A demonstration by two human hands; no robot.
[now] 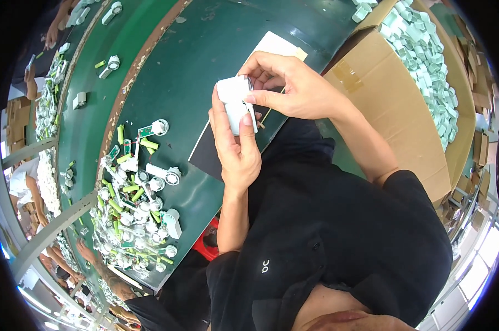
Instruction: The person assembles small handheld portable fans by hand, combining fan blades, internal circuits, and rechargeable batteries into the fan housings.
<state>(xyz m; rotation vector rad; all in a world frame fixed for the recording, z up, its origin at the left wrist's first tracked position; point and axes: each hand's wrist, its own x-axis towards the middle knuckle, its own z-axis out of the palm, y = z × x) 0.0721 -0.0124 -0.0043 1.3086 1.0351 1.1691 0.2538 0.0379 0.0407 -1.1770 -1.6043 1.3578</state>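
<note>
A small white plastic housing (235,88), box-like with rounded corners, is held over the green bench. My left hand (239,160) grips it from below, fingers along one side and thumb on the other. At its upper right edge, my right hand (299,85) pinches it between thumb and curled fingers; a dark gap shows there. What lies behind the housing is partly hidden. Beneath my hands a black pad (206,154) rests on the bench, with a white sheet or block (277,44) beyond.
To the left lies a heap of small fan assemblies (142,212) with green cylindrical batteries and circuit boards. A cardboard box (393,105) at right holds many pale plastic shells (420,55). A green conveyor (86,118) carries scattered parts; another person's hand (86,251) is beside the heap.
</note>
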